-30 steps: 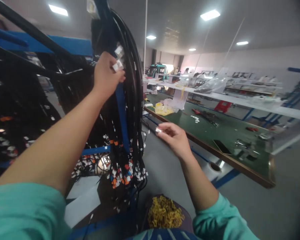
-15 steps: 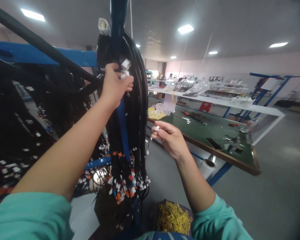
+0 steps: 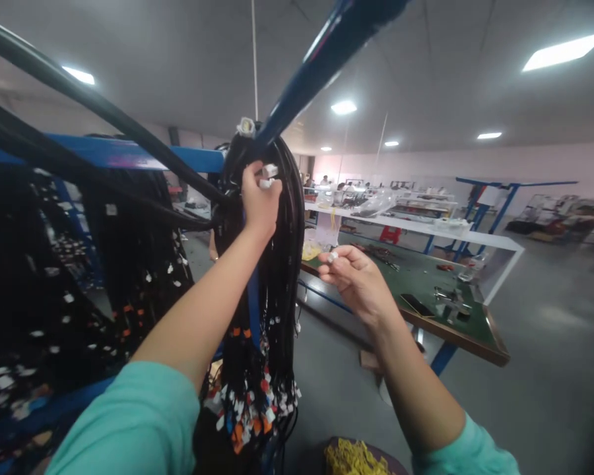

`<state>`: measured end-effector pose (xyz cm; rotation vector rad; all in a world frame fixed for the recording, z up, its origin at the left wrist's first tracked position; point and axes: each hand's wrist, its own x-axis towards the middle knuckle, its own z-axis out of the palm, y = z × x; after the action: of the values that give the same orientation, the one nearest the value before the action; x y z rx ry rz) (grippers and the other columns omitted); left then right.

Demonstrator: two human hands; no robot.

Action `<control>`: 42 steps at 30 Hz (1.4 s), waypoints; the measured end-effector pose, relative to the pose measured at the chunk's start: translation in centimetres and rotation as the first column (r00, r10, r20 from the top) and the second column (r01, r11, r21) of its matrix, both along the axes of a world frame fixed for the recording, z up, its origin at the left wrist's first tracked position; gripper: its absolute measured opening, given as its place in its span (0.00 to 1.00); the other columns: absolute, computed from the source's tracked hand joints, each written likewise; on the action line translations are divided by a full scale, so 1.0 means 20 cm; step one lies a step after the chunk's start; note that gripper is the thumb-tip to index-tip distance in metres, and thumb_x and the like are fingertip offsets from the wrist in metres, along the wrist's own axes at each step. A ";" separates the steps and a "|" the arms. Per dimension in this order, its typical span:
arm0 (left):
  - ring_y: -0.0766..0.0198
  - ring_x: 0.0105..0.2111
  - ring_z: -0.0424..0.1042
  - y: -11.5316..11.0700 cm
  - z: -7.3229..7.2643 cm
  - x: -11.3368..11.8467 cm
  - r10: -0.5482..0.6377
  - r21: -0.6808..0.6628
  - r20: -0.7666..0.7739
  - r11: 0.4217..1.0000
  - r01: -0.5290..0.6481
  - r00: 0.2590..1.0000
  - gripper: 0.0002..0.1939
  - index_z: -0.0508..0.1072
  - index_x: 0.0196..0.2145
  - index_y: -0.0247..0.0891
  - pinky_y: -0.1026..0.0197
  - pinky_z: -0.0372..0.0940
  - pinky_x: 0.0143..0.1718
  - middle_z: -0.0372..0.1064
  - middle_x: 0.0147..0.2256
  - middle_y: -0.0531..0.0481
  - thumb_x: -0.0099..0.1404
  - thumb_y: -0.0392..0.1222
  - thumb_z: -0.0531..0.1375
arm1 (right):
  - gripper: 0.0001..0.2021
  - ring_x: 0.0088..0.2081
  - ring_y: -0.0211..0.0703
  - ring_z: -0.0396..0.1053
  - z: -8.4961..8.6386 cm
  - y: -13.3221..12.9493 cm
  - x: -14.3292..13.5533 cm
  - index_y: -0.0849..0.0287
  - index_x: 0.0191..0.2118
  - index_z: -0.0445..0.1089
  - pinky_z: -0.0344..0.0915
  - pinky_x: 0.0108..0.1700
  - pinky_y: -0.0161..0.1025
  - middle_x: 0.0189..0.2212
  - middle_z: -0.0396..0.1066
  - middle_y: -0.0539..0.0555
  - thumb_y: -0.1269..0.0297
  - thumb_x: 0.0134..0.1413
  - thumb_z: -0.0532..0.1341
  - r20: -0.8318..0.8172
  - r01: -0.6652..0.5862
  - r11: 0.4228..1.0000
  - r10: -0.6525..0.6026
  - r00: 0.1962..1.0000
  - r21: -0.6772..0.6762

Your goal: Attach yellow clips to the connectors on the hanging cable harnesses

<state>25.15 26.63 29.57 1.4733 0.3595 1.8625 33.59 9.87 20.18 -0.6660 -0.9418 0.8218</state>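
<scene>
My left hand (image 3: 261, 201) is closed at the upper part of a hanging bundle of black cables (image 3: 288, 224), its fingers round a white connector (image 3: 266, 183). Another white connector (image 3: 270, 170) shows just above the fingertips. In my right hand (image 3: 359, 277), to the right of the bundle, a small white piece (image 3: 332, 257) is pinched between thumb and fingers. White, orange and red connectors (image 3: 252, 412) hang at the bundle's lower ends.
A blue rack bar (image 3: 143, 155) and more black cable bundles (image 3: 133, 231) are on the left. At right stands a green-topped table (image 3: 400, 270) with a phone (image 3: 416, 305) and metal parts. A container of yellow pieces (image 3: 356, 458) is below.
The view has shifted, so the bundle and table sit differently in it. Both hands keep their grips, the left at the bundle and the right on the small white piece.
</scene>
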 end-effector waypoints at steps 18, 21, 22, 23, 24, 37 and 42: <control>0.69 0.17 0.65 -0.03 0.10 0.00 -0.271 -0.289 -0.058 0.926 0.244 0.961 0.08 0.65 0.25 0.36 0.66 0.63 0.19 0.64 0.20 0.53 0.62 0.39 0.57 | 0.14 0.29 0.35 0.73 0.35 0.09 0.06 0.57 0.32 0.67 0.71 0.38 0.39 0.29 0.75 0.49 0.62 0.38 0.70 0.344 0.216 0.954 -0.278 0.897 0.208; 0.68 0.16 0.64 -0.03 0.09 0.00 -0.215 -0.296 -0.123 0.940 0.171 0.969 0.12 0.66 0.24 0.37 0.64 0.59 0.16 0.64 0.20 0.52 0.63 0.43 0.56 | 0.10 0.31 0.36 0.73 0.41 0.12 0.07 0.58 0.31 0.68 0.70 0.41 0.41 0.30 0.74 0.49 0.64 0.42 0.69 0.414 0.199 0.951 -0.283 0.865 0.235; 0.68 0.16 0.64 -0.02 0.08 0.00 -0.189 -0.282 -0.103 0.947 0.153 0.977 0.10 0.66 0.24 0.37 0.65 0.58 0.16 0.63 0.21 0.53 0.62 0.41 0.56 | 0.09 0.31 0.35 0.73 0.42 0.13 0.07 0.58 0.31 0.69 0.70 0.42 0.41 0.30 0.74 0.49 0.65 0.42 0.68 0.425 0.187 0.953 -0.275 0.862 0.237; 0.69 0.17 0.64 -0.02 0.08 0.00 -0.161 -0.264 -0.073 0.955 0.137 0.984 0.07 0.66 0.26 0.37 0.66 0.58 0.17 0.64 0.22 0.54 0.61 0.38 0.57 | 0.09 0.32 0.35 0.72 0.44 0.14 0.08 0.58 0.31 0.69 0.70 0.42 0.41 0.30 0.73 0.49 0.65 0.43 0.68 0.427 0.175 0.956 -0.263 0.865 0.235; 0.69 0.19 0.65 -0.02 0.07 0.01 -0.134 -0.240 -0.037 0.963 0.121 0.990 0.04 0.66 0.27 0.37 0.66 0.59 0.18 0.64 0.23 0.54 0.60 0.35 0.57 | 0.08 0.32 0.35 0.72 0.46 0.15 0.08 0.58 0.30 0.69 0.70 0.43 0.41 0.30 0.73 0.49 0.66 0.42 0.68 0.423 0.159 0.961 -0.244 0.873 0.227; 0.65 0.33 0.70 -0.01 0.03 0.02 -0.109 0.053 0.117 0.993 0.103 0.987 0.12 0.72 0.41 0.43 0.68 0.64 0.28 0.67 0.34 0.51 0.57 0.42 0.64 | 0.05 0.39 0.34 0.73 0.57 0.25 0.13 0.61 0.33 0.73 0.71 0.46 0.34 0.31 0.73 0.49 0.73 0.46 0.66 0.361 -0.038 0.999 0.027 0.932 0.021; 0.66 0.31 0.69 0.01 0.02 0.01 -0.169 0.103 0.114 0.982 0.157 0.979 0.12 0.73 0.40 0.43 0.68 0.63 0.28 0.66 0.32 0.52 0.57 0.43 0.65 | 0.04 0.35 0.32 0.73 0.60 0.26 0.11 0.62 0.31 0.73 0.71 0.44 0.32 0.29 0.73 0.49 0.73 0.46 0.66 0.369 -0.045 0.999 0.045 0.928 -0.009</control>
<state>25.42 26.87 29.97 1.3969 0.0900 1.8476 35.86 15.09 32.15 -0.8198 -1.3017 0.7492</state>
